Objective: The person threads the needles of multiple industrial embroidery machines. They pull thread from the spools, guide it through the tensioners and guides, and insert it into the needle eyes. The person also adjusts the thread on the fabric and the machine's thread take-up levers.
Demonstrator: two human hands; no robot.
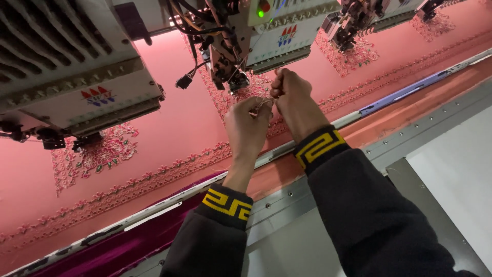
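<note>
My left hand [247, 128] and my right hand [292, 100] are raised together just below an embroidery machine head [241, 46]. Both hands pinch a thin pale thread [264, 102] stretched between their fingertips, close to the needle area [238, 82]. Below them lies pink fabric [174, 128] with embroidered floral patches [97, 154] and a floral border. Both arms wear dark sleeves with yellow-patterned cuffs.
A second machine head [77, 77] hangs at the left and a third [353, 23] at the upper right. A grey metal frame rail [389, 143] with screws runs diagonally, beside a purple strip of cloth [118, 246] and a white table panel [456, 174].
</note>
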